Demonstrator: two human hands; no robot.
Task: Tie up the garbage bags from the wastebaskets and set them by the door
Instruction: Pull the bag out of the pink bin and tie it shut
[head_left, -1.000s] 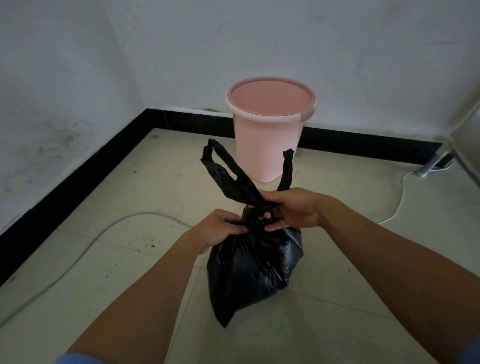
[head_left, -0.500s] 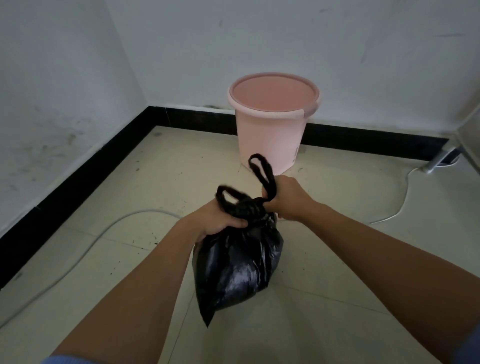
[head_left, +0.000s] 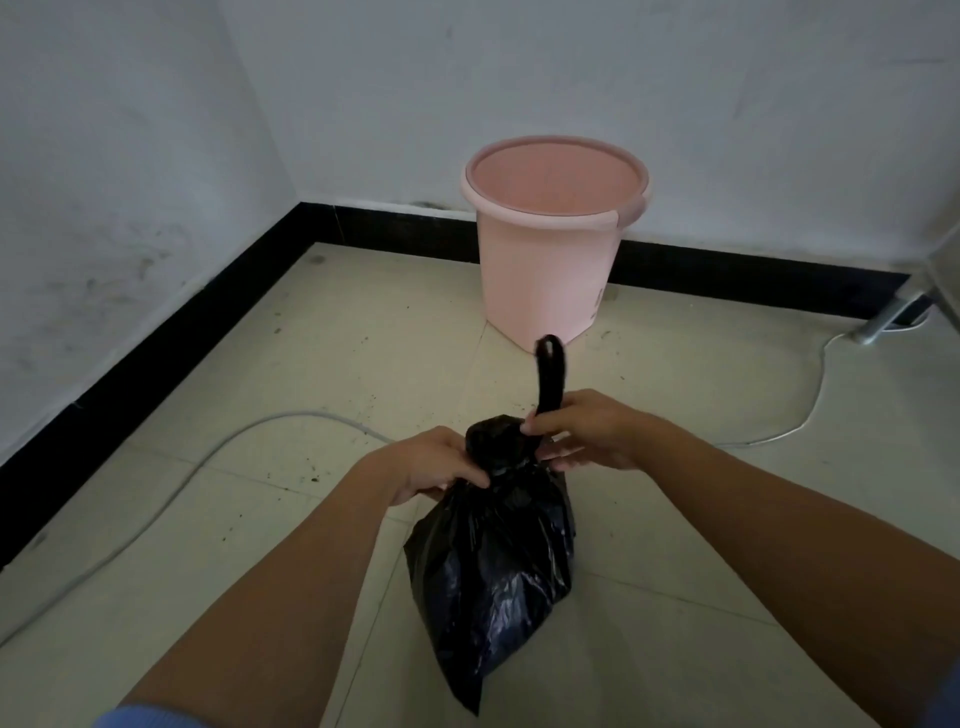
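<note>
A black garbage bag (head_left: 493, 577) hangs above the tiled floor in the lower middle, its neck bunched at the top. My left hand (head_left: 421, 465) grips the neck from the left side. My right hand (head_left: 587, 434) pinches one handle strip of the garbage bag, which sticks straight up past my fingers. The other handle is wound into a lump at the neck between my hands. An empty pink wastebasket (head_left: 553, 239) stands behind, against the far wall, with no liner inside it.
White walls with a black baseboard (head_left: 182, 353) meet in a corner at the left. A white cable (head_left: 218, 457) runs across the floor to the left, another cable (head_left: 810, 410) curves at the right. A metal leg (head_left: 883, 322) stands at far right.
The two handle loops that stood apart a second ago have been drawn together at the neck. One loop is now wound down, the other stands up. The bag shifted slightly right.
</note>
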